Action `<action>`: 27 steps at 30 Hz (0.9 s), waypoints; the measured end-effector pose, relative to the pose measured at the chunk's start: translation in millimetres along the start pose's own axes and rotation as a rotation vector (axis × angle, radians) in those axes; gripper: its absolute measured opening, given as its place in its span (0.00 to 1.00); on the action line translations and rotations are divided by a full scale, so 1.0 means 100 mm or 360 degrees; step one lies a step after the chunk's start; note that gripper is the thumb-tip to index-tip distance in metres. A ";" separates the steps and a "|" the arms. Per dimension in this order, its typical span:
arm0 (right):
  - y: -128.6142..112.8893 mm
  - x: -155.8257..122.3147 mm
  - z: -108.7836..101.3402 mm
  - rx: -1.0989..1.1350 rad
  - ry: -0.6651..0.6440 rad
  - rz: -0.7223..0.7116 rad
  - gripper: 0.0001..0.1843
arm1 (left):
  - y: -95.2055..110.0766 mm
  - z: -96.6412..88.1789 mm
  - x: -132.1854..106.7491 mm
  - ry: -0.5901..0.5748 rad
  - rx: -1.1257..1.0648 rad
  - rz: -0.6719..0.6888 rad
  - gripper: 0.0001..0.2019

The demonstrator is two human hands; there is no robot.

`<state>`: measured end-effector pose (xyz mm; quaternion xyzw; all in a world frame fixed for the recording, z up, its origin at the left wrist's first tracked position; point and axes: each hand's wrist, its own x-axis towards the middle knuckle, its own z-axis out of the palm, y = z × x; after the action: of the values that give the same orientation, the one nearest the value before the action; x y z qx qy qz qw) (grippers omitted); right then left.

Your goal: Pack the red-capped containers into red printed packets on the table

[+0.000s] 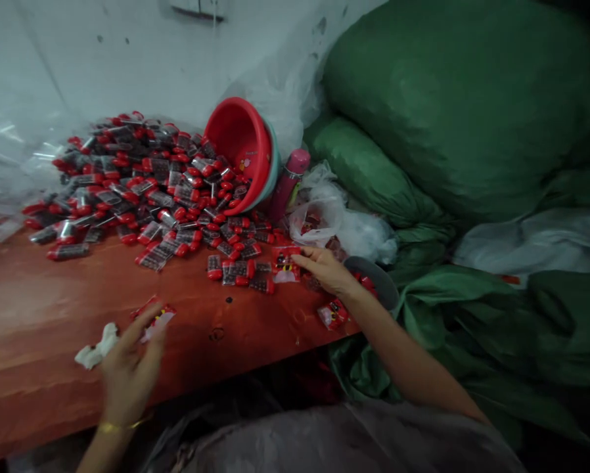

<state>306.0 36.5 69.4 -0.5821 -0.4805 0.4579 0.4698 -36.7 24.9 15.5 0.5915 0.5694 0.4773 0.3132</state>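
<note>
My left hand [130,368] hovers over the near part of the red-brown wooden table [39,315], fingers curled on a small red-and-clear printed packet [156,316]. My right hand [327,270] reaches across to the table's right end and pinches another red printed packet [285,264]. A large heap of small clear packets with red ends [142,180] lies on the table behind both hands. One more printed packet [333,314] sits at the table's edge below my right wrist.
A red basin [243,151] lies tipped on its side behind the heap, next to a pink bottle [289,180]. White plastic bags [344,220] and big green sacks [453,112] crowd the right. A crumpled white scrap [96,350] lies near my left hand.
</note>
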 end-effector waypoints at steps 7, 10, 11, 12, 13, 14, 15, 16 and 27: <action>0.31 -0.39 1.06 0.0152 -0.0100 -0.0123 0.14 | 0.22 0.70 -0.16 -0.0849 -0.0673 -0.0273 0.21; 0.47 -0.53 1.23 -0.0067 0.0180 -0.0332 0.17 | 0.15 0.64 -0.18 -0.0903 -0.0567 -0.0282 0.16; 0.49 -0.57 1.25 -0.0239 0.0281 -0.0435 0.19 | 0.12 0.60 -0.18 -0.0895 -0.0500 -0.0288 0.16; 0.50 -0.61 1.25 -0.0445 0.0347 -0.0551 0.21 | 0.11 0.56 -0.17 -0.0900 -0.0416 -0.0280 0.16; 0.50 -0.65 1.24 -0.0674 0.0367 -0.0672 0.20 | 0.10 0.53 -0.16 -0.0911 -0.0311 -0.0254 0.15; 0.49 -0.68 1.22 -0.0903 0.0333 -0.0782 0.16 | 0.11 0.51 -0.16 -0.0920 -0.0184 -0.0209 0.15; 0.47 -0.71 1.21 -0.1105 0.0278 -0.0872 0.11 | 0.12 0.50 -0.15 -0.0930 -0.0043 -0.0149 0.15; 0.46 -0.72 1.21 -0.1271 0.0233 -0.0935 0.06 | 0.14 0.49 -0.15 -0.0940 0.0097 -0.0089 0.15; 0.70 -0.50 1.29 -0.1731 0.0583 -0.0576 0.06 | 0.30 0.52 -0.16 -0.1034 0.0716 0.0154 0.12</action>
<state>182.0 -6.1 -13.9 -0.7172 -0.6486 -0.0485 0.2503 24.4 13.9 21.2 0.7917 0.5024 0.1430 0.3167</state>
